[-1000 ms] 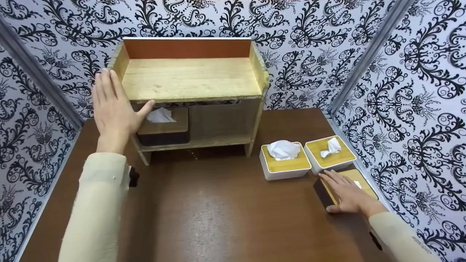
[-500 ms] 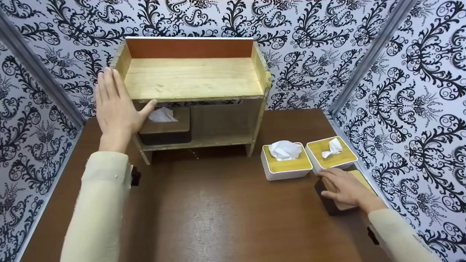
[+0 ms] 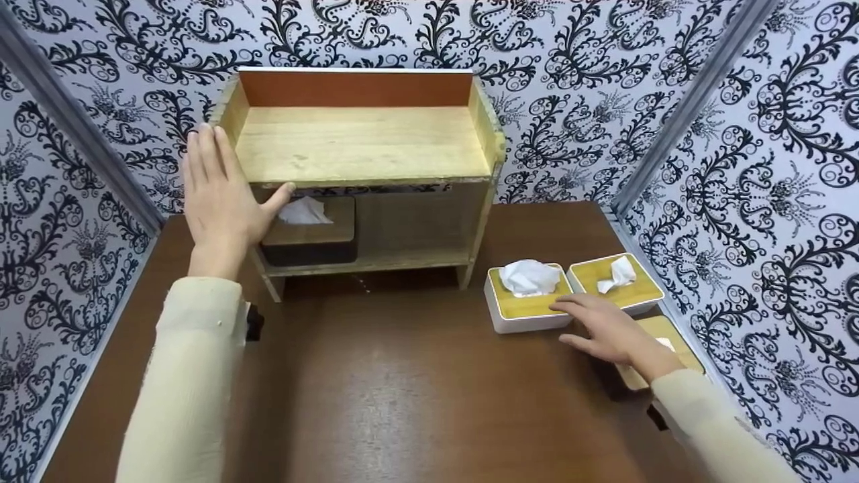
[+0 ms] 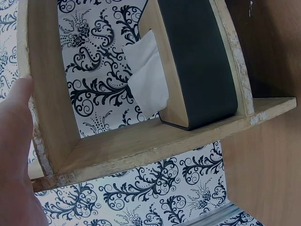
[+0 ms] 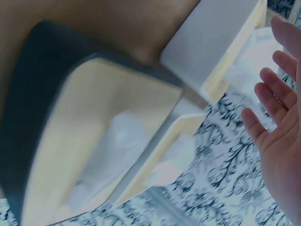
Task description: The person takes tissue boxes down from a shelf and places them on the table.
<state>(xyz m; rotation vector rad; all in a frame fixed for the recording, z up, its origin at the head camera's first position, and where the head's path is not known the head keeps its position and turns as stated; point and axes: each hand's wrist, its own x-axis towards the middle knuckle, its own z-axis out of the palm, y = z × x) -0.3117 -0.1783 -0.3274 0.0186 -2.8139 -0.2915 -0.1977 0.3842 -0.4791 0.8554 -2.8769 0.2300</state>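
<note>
My left hand [image 3: 225,191] rests on the left front corner of a small wooden shelf [image 3: 362,144], thumb along the edge of the upper board. Inside the lower compartment, at its left, sits a dark tissue box [image 4: 200,66] with a wood-coloured lid and white tissue. At the right, my right hand [image 3: 604,329] hovers with fingers extended and nothing in its grasp. Near its fingertips stands a white tissue box [image 3: 530,305] with a yellowish wooden lid. Another dark tissue box [image 5: 89,127] lies partly hidden below the hand and forearm.
A second white tissue box [image 3: 617,285] stands behind, close to the right wall [image 3: 765,194]. The brown table [image 3: 402,376] stretches across the front. Patterned panels with grey metal posts [image 3: 698,100] enclose the back and sides.
My right hand has lifted off the dark tissue box and moved left, towards the nearer white one. The left hand stays on the shelf. The head view has shifted slightly.
</note>
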